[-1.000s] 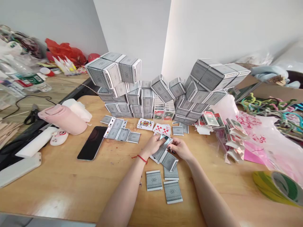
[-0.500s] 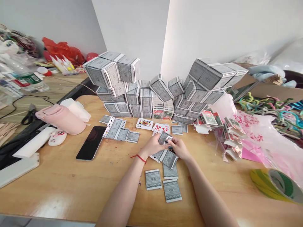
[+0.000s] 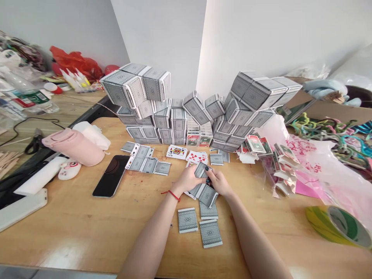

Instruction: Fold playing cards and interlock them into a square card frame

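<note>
My left hand (image 3: 188, 179) and my right hand (image 3: 217, 179) meet at the middle of the table, both closed on one grey-backed playing card (image 3: 201, 169). The right thumb, with dark nail polish, presses on the card's right side. Under and just in front of the hands lie more face-down cards (image 3: 208, 195), some with folded ends. A single folded card (image 3: 187, 220) and another card (image 3: 210, 233) lie nearer the front edge. Beyond the hands are face-up cards (image 3: 197, 156) with red pips and a face-up court card (image 3: 176, 152).
A structure of card-covered blocks (image 3: 178, 120) stands along the back. Left are a black phone (image 3: 111, 176), more cards (image 3: 141, 155) and a pink roll (image 3: 74, 146). Right are torn card boxes (image 3: 283, 164), pink plastic (image 3: 315, 162) and a yellow-green tape roll (image 3: 322, 221).
My right thumb has shifted up along the card's right side, while the left hand stays almost in place. The whole view has moved very slightly.
</note>
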{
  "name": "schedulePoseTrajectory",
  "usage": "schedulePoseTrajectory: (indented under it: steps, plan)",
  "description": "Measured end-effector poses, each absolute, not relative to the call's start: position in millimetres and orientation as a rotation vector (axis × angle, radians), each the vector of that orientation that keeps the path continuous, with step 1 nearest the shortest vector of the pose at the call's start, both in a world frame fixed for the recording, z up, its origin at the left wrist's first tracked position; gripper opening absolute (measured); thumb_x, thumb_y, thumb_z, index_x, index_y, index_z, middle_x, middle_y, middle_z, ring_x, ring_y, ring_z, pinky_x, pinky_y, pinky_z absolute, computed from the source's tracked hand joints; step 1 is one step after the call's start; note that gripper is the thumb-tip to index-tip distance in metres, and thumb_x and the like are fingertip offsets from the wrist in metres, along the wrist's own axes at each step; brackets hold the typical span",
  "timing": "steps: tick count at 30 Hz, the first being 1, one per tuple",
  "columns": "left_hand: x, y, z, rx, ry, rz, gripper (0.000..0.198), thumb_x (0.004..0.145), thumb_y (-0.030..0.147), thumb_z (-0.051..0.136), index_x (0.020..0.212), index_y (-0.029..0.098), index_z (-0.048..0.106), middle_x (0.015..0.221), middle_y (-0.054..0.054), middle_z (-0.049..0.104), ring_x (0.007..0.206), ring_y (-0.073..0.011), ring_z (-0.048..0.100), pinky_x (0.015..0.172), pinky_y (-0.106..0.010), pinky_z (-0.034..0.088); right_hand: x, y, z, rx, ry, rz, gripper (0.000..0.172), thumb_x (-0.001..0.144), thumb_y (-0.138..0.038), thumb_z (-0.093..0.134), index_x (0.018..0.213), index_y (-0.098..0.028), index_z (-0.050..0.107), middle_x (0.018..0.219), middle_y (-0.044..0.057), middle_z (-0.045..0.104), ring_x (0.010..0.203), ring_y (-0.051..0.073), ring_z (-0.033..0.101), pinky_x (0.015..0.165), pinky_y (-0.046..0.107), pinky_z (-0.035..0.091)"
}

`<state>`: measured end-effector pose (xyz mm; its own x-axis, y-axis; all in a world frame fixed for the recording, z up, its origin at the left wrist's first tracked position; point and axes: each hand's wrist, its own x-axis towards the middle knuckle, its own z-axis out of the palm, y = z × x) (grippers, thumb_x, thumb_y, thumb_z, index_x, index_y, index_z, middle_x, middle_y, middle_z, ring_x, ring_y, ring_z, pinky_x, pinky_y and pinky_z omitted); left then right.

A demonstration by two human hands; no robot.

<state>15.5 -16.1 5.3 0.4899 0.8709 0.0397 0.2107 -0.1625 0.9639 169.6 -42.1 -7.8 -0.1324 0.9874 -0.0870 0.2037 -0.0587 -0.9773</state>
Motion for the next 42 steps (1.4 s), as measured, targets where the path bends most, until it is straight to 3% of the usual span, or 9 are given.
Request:
schedulePoseTrajectory:
  steps: [9,18,28,32,39,42]
  plan:
    - [15,-15,-2,1.657,0.985,0.712,0.033,0.064,0.027,0.065,0.093,0.014,0.059,0.087,-0.004,0.064,0.079,-0.0183,0.057,0.069,-0.027,0.045,170,-38,-15,-1.271,-1.226,1.374,0.038,0.063,-0.05,0.064,0.076,-0.018,0.05,0.054,-0.004,0.051,0.044,0.009,0.044,0.041,0.02,0.034]
    - [18,-16,-1,1.676,0.949,0.763,0.033,0.063,0.031,0.066,0.091,0.014,0.058,0.091,-0.006,0.064,0.085,-0.0201,0.057,0.075,-0.029,0.044,163,-41,-13,-1.273,-1.068,1.35,0.037,0.064,-0.049,0.063,0.056,-0.018,0.045,0.04,-0.007,0.04,0.033,0.006,0.033,0.033,0.02,0.024]
    - [18,-14,0,1.622,0.881,0.773,0.03,0.065,0.027,0.065,0.091,0.014,0.058,0.091,-0.005,0.064,0.084,-0.0201,0.057,0.075,-0.03,0.044,171,-39,-18,-1.199,-1.1,1.429,0.039,0.071,-0.051,0.057,0.055,-0.017,0.05,0.04,-0.001,0.053,0.031,0.007,0.042,0.033,0.02,0.028]
    - [16,-13,-1,1.585,0.835,0.716,0.022,0.067,0.029,0.062,0.082,0.014,0.059,0.08,-0.004,0.064,0.073,-0.0185,0.058,0.068,-0.029,0.044,174,-39,-18,-1.172,-1.13,1.505,0.039,0.072,-0.052,0.056,0.055,-0.016,0.051,0.044,0.001,0.058,0.033,0.009,0.047,0.035,0.021,0.034]
    - [15,-11,-1,1.507,0.812,0.719,0.023,0.065,0.03,0.064,0.08,0.013,0.06,0.077,-0.003,0.063,0.07,-0.017,0.055,0.065,-0.027,0.043,173,-40,-12,-1.208,-1.15,1.487,0.038,0.073,-0.049,0.056,0.053,-0.016,0.05,0.038,0.001,0.055,0.027,0.007,0.039,0.031,0.02,0.027]
    - [12,-10,4,1.439,0.741,0.75,0.02,0.068,0.031,0.061,0.077,0.013,0.061,0.077,-0.003,0.062,0.071,-0.0157,0.055,0.067,-0.027,0.042,173,-40,-12,-1.178,-1.153,1.494,0.038,0.073,-0.05,0.055,0.054,-0.016,0.051,0.039,0.001,0.056,0.029,0.008,0.041,0.034,0.021,0.03]
